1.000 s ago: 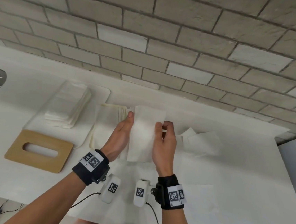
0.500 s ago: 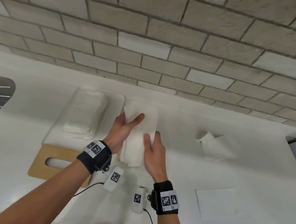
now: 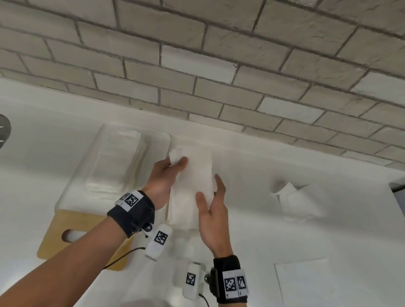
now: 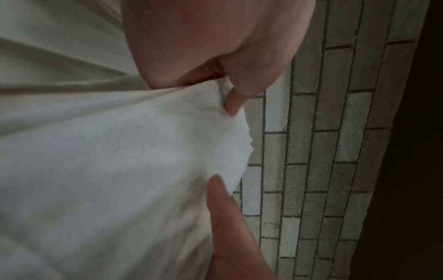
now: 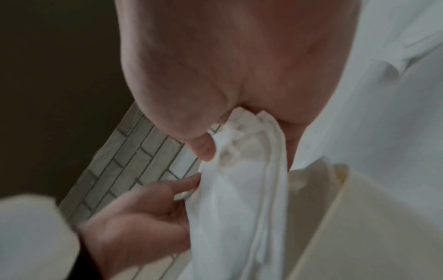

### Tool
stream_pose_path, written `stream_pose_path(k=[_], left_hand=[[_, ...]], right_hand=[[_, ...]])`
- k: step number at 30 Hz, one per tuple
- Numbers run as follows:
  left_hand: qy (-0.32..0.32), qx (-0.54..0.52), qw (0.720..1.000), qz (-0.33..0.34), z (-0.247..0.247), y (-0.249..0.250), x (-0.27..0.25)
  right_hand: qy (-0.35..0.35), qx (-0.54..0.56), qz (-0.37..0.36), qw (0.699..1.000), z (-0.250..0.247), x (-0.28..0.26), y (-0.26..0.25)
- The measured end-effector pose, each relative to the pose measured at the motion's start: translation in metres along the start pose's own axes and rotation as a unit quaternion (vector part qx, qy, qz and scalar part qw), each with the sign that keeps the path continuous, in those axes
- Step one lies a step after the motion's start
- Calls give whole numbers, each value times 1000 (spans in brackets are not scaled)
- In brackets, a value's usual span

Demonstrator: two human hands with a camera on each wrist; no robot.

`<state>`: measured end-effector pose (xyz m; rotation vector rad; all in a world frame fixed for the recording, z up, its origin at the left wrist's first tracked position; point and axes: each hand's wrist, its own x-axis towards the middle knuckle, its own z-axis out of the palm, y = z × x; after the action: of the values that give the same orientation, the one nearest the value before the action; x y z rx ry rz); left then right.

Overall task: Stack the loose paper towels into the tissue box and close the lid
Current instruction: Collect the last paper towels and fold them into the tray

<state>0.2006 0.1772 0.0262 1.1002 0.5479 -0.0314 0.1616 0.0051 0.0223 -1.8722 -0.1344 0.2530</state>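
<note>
Since a second ago both hands have carried the towel bundle (image 3: pixel 190 187) leftward, toward the tissue box (image 3: pixel 115 159). Left hand (image 3: pixel 163 181) pinches its upper edge, thumb over the top; right hand (image 3: pixel 212 211) clasps the lower side, fingers behind. Step: transfer of the gathered stack. Next: lower it squarely onto the towels already in the box. Wooden lid (image 3: pixel 82 238) lies beside the box, not yet fitted; loose towels (image 3: pixel 298 199) lie well right.

On tabletop (image 3: pixel 336 240): tissue box (image 3: pixel 111 164) at ten o'clock, lid (image 3: pixel 50 237) just before it; paper towel stack (image 3: pixel 190 189) between hands at centre; loose towels (image 3: pixel 298 202) at two o'clock.
</note>
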Motion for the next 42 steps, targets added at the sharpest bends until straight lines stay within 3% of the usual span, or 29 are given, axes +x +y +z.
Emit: stream_pose_path(k=[4, 10, 17, 20, 23, 28, 32, 34, 36, 38, 40, 42], left_hand=[[49, 96, 994, -24, 0, -9, 23], [65, 266, 952, 136, -22, -2, 25], [21, 386, 892, 233, -52, -4, 20], [54, 455, 857, 235, -57, -12, 19], [58, 489, 853, 170, -55, -19, 23], [38, 478, 853, 207, -47, -9, 38], [4, 491, 846, 210, -41, -4, 48], [25, 494, 841, 219, -44, -2, 51], [43, 511, 812, 280, -46, 1, 47], [-24, 542, 772, 331, -40, 4, 42], [-152, 622, 712, 289, -28, 4, 39], [-239, 710, 629, 209, -18, -1, 44]], right_hand=[[25, -17, -40, 999, 6, -6, 4], [-38, -141, 51, 988, 18, 11, 25], [-107, -187, 36, 976, 13, 25, 17], [-110, -192, 36, 975, 8, 24, 14], [-92, -181, 41, 978, 10, 21, 14], [70, -166, 5, 984, 11, 6, 17], [30, -188, 44, 981, 10, 4, 25], [27, -193, 37, 980, 2, 1, 23], [71, -245, 4, 967, -11, -5, 17], [98, -314, -54, 943, -11, -8, 7], [46, -332, -98, 937, 4, -2, 0], [-62, -383, -84, 918, 24, 3, 2]])
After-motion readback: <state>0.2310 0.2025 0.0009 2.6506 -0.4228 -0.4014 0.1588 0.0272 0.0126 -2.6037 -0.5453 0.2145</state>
